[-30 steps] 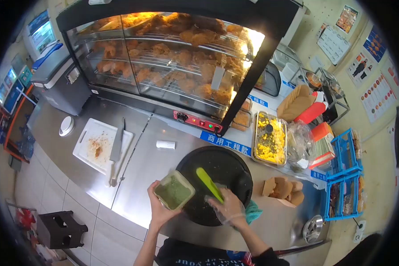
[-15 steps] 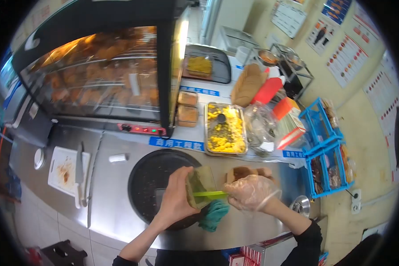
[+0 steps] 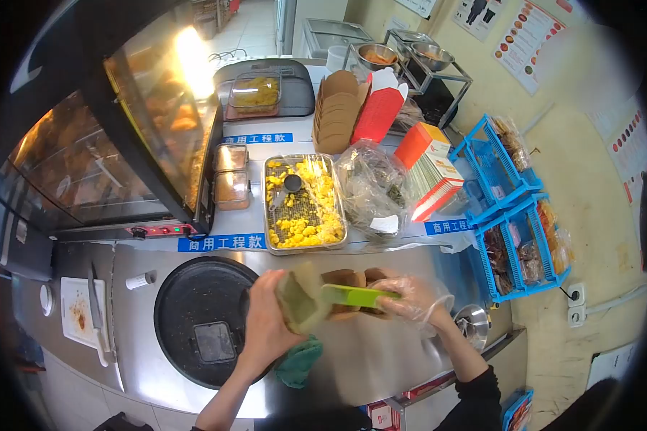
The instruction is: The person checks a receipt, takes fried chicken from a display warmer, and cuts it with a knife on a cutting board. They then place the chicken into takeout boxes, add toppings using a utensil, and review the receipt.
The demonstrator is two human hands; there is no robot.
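Observation:
My left hand (image 3: 267, 323) is wrapped round a square tub (image 3: 302, 296) of green powder, tilted on its side toward the right. In my right hand (image 3: 417, 298), which wears a clear plastic glove, is a bright green scoop (image 3: 356, 295), its end beside the tub's mouth. Behind the scoop and hands are brown cardboard boxes (image 3: 343, 277), partly hidden. A round black tray (image 3: 183, 309) lies left of my left hand, with a square lid (image 3: 213, 342) on it. A teal cloth (image 3: 300, 361) sits below the tub.
Beyond my hands stands a metal tray (image 3: 273, 241) of yellow food, beside a plastic bag (image 3: 370, 187). A heated glass cabinet (image 3: 93, 172) fills the left. Blue baskets (image 3: 514, 248) hang at the right. A knife (image 3: 93, 302) lies on a white board (image 3: 74, 310).
The view has swung right. The green scoop went into the tub and is now out beside its mouth. The tub and both hands have moved right, over the cardboard boxes.

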